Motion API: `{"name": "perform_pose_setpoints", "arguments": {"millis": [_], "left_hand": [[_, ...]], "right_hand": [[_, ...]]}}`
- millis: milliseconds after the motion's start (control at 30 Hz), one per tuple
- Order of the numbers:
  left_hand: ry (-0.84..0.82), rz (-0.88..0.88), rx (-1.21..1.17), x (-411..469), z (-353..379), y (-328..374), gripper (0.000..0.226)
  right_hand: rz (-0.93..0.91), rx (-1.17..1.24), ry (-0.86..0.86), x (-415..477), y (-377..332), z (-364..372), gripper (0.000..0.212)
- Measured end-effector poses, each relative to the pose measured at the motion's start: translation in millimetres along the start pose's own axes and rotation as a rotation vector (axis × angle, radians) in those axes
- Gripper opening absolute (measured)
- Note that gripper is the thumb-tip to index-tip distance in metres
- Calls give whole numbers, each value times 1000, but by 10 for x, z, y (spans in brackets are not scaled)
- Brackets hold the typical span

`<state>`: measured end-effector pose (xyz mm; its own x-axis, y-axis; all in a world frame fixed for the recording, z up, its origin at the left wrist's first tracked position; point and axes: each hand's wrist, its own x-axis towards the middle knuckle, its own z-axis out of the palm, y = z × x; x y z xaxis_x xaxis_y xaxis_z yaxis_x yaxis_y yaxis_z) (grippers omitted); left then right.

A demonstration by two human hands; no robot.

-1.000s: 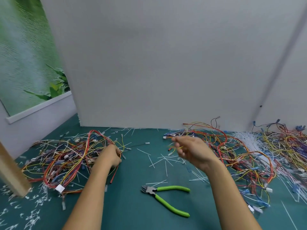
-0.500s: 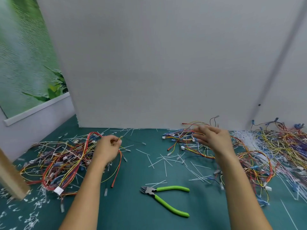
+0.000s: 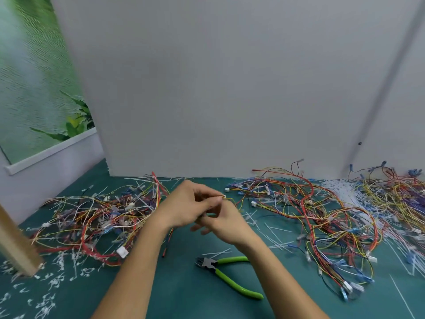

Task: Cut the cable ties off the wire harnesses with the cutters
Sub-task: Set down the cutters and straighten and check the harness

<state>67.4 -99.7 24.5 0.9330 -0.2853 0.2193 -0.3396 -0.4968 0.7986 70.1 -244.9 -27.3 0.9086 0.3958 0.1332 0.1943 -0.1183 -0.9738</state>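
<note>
The green-handled cutters (image 3: 228,273) lie on the teal table (image 3: 184,291), untouched, just below my hands. My hands meet above the table's middle. My left hand (image 3: 188,209) pinches the end of a thin yellow wire harness (image 3: 231,200) between thumb and fingertips. Just behind and under it, my right hand (image 3: 226,223) has its fingers curled, and the same wire runs into it. A tangled heap of wire harnesses (image 3: 92,222) lies to the left, and a larger heap (image 3: 310,215) spreads out on the right.
Loose white cable ties (image 3: 273,234) are scattered between the heaps, with a dense white bundle (image 3: 340,192) at the back right. Small white clippings (image 3: 46,286) litter the near left. A wooden post (image 3: 16,245) stands at the left edge. A white wall panel (image 3: 230,88) closes the back.
My left hand left the left heap and my right hand came back from the right heap with a yellow wire. Both now meet at the centre. The cutters have not moved.
</note>
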Motion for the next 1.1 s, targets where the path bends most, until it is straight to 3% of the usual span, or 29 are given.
{"name": "perform_pose_setpoints", "arguments": {"millis": [100,167,267,400,500,567,667,733,833,967,1100], "left_hand": [[39,-34,-46,16,-18,2,25],[110,-80,-67,6,-128,-32,33],[176,-191,85,-50,-375,-116,32],[390,-404,397,-154,-746,-353,44],[229,-799,550,-254,-880,-563,69],[58,-917,544,-289,-856,-634,88],[-45,-906,516,-265,-756,-706,69],[-23,-869,513,-244,-730,-744,47],[14,-787,522,-245,-768,-737,32],[200,-669,483,-266,-856,-631,34],[471,-441,417,-258,-923,-468,25]], "right_hand": [[34,104,21,-7,39,7,6],[81,222,70,-6,38,-38,16],[108,372,136,1,32,-199,25],[172,349,114,-18,41,-334,28],[245,284,76,-10,75,-314,26],[293,232,53,-9,103,-294,25],[353,150,13,-11,138,-263,26],[364,124,-9,-9,149,-248,27],[367,123,-23,-13,148,-249,29],[371,114,-36,-22,137,-238,30],[366,122,-41,-20,123,-224,31]]}}
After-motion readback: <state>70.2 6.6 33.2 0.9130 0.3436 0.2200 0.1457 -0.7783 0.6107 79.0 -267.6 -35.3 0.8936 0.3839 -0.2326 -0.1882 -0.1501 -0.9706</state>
